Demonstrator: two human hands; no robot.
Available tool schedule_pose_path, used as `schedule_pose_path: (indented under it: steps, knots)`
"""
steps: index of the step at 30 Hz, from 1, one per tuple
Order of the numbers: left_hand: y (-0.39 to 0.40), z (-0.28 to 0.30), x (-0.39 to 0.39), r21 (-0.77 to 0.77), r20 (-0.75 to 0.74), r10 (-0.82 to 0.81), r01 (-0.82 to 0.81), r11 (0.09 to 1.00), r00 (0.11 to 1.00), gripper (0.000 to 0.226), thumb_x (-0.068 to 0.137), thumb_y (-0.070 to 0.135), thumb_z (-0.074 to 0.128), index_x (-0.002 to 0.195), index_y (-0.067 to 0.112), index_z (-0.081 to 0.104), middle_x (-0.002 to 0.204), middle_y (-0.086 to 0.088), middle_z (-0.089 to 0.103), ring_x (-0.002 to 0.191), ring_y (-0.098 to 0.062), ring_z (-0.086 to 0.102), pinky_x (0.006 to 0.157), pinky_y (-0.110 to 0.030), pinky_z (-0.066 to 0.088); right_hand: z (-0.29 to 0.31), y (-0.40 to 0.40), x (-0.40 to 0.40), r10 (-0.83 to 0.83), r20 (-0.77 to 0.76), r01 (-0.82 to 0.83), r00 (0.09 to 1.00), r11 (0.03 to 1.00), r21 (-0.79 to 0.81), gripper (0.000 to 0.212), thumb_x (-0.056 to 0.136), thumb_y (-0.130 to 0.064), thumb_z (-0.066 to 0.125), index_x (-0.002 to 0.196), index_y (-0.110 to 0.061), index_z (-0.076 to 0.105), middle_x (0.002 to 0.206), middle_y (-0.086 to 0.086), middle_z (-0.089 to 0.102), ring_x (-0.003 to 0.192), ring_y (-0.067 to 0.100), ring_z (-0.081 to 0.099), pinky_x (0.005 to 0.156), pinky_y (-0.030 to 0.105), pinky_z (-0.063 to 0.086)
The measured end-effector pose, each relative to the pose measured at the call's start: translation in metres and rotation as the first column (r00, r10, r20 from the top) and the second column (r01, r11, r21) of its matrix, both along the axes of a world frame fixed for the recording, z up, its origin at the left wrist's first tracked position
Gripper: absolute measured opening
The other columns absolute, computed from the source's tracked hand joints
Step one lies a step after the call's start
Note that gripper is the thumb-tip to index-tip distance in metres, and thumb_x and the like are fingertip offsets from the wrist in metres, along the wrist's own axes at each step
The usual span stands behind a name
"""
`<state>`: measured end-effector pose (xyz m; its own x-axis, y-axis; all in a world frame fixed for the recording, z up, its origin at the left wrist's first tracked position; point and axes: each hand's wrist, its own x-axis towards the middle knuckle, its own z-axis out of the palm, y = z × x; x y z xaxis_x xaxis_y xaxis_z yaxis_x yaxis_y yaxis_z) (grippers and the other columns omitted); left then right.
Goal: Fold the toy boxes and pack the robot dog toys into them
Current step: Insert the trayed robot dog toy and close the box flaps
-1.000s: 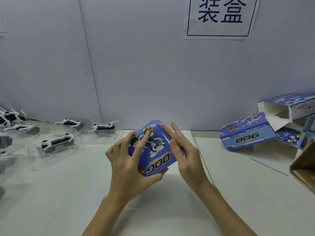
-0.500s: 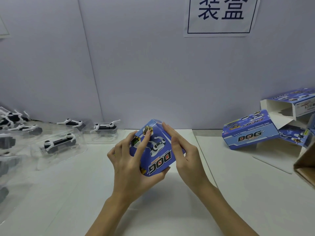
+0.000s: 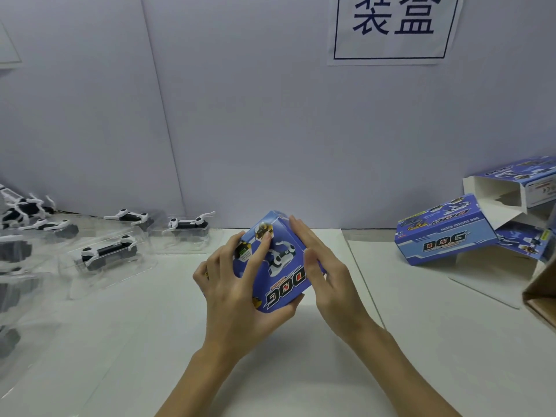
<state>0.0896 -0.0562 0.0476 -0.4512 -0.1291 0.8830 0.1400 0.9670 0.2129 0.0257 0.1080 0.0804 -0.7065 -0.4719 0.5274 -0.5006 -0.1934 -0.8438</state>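
Both hands hold one small blue printed cardboard toy box [image 3: 275,263] at frame centre: left hand [image 3: 237,284] gripping underneath to steady it, right hand's [image 3: 326,275] straight fingers [image 3: 301,233] pressing its side, probably closing a flap.

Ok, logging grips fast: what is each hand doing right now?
Left hand: grips the blue toy box, fingers curled round it.
Right hand: open, straight fingers pressed flat against the box's right side.
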Motion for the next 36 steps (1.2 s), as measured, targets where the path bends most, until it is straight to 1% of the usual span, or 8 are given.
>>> schedule_pose_path:
  steps: [3, 8, 13, 18, 20, 25, 31, 36]
  knots:
    - [-0.002, 0.001, 0.0, 0.012, 0.004, -0.017, 0.017, 1.0, 1.0, 0.091, 0.08, 0.082, 0.06, 0.149, 0.024, 0.053, 0.154, -0.009, 0.044, 0.136, -0.029, 0.046, 0.113, -0.037, 0.022, 0.0, -0.001, 0.0, -0.047, -0.083, 0.05, 0.995, 0.998, 0.032, 0.059, 0.095, -0.041, 0.065, 0.149, -0.049, 0.042, 0.159, -0.014, 0.043, 0.143, 0.009, 0.048, 0.083, 0.039, 0.065]
    - [0.001, 0.0, -0.004, 0.047, -0.019, 0.041, -0.04, 0.998, 0.999, 0.092, 0.078, 0.083, 0.061, 0.152, 0.029, 0.05, 0.155, -0.005, 0.042, 0.136, -0.025, 0.045, 0.111, -0.037, 0.021, -0.007, -0.006, 0.0, -0.295, -0.156, 0.294, 0.943, 0.955, -0.029, 0.061, 0.09, -0.034, 0.071, 0.148, -0.033, 0.053, 0.157, -0.008, 0.047, 0.142, 0.011, 0.048, 0.081, 0.033, 0.065]
    - [0.0, -0.002, -0.007, 0.044, -0.039, 0.044, -0.043, 0.998, 0.998, 0.093, 0.076, 0.082, 0.065, 0.151, 0.029, 0.051, 0.156, -0.005, 0.041, 0.136, -0.027, 0.045, 0.11, -0.041, 0.023, -0.009, -0.012, 0.005, -0.205, 0.059, 0.212, 0.977, 0.962, -0.174, 0.054, 0.089, -0.03, 0.072, 0.139, -0.043, 0.06, 0.144, -0.014, 0.061, 0.132, 0.013, 0.06, 0.077, 0.026, 0.063]
    - [0.001, -0.002, -0.009, 0.043, -0.029, 0.031, -0.03, 0.999, 0.999, 0.093, 0.076, 0.082, 0.064, 0.151, 0.029, 0.05, 0.155, -0.006, 0.042, 0.137, -0.029, 0.045, 0.108, -0.046, 0.026, -0.003, -0.012, 0.006, -0.129, 0.082, 0.142, 0.988, 0.974, -0.175, 0.047, 0.09, -0.032, 0.067, 0.123, -0.066, 0.063, 0.151, -0.023, 0.052, 0.139, 0.015, 0.054, 0.078, 0.028, 0.064]
    - [0.002, -0.002, -0.01, 0.051, -0.026, 0.028, -0.027, 0.998, 0.999, 0.092, 0.077, 0.083, 0.063, 0.151, 0.031, 0.049, 0.154, -0.006, 0.042, 0.137, -0.028, 0.045, 0.108, -0.045, 0.026, -0.002, -0.01, 0.003, -0.119, 0.081, 0.131, 0.99, 0.979, -0.157, 0.046, 0.091, -0.033, 0.066, 0.124, -0.065, 0.063, 0.154, -0.022, 0.048, 0.14, 0.015, 0.052, 0.077, 0.027, 0.064]
    - [-0.006, 0.001, -0.011, 0.119, -0.007, 0.027, -0.026, 0.993, 1.0, 0.094, 0.072, 0.078, 0.071, 0.152, 0.033, 0.05, 0.152, 0.0, 0.044, 0.135, -0.022, 0.047, 0.108, -0.041, 0.025, -0.006, -0.01, -0.001, -0.154, -0.065, 0.157, 0.986, 0.987, 0.031, 0.061, 0.094, -0.038, 0.065, 0.151, -0.045, 0.045, 0.163, -0.018, 0.035, 0.147, 0.007, 0.04, 0.086, 0.031, 0.064]
    - [-0.007, 0.0, -0.013, 0.094, 0.005, -0.001, 0.0, 0.996, 1.0, 0.095, 0.074, 0.082, 0.067, 0.152, 0.031, 0.05, 0.154, 0.001, 0.042, 0.137, -0.021, 0.045, 0.111, -0.033, 0.02, -0.006, -0.008, -0.001, -0.126, 0.023, 0.126, 0.992, 0.992, -0.008, 0.056, 0.092, -0.035, 0.065, 0.144, -0.048, 0.05, 0.159, -0.014, 0.042, 0.144, 0.013, 0.045, 0.087, 0.036, 0.064]
    - [-0.005, 0.004, -0.012, 0.079, 0.029, -0.018, 0.015, 0.997, 0.999, 0.093, 0.073, 0.075, 0.074, 0.15, 0.027, 0.054, 0.156, -0.002, 0.043, 0.136, -0.024, 0.048, 0.107, -0.048, 0.031, -0.009, -0.008, -0.005, -0.121, -0.002, 0.121, 0.993, 0.993, 0.002, 0.056, 0.093, -0.036, 0.065, 0.145, -0.05, 0.05, 0.157, -0.017, 0.044, 0.143, 0.01, 0.046, 0.086, 0.036, 0.064]
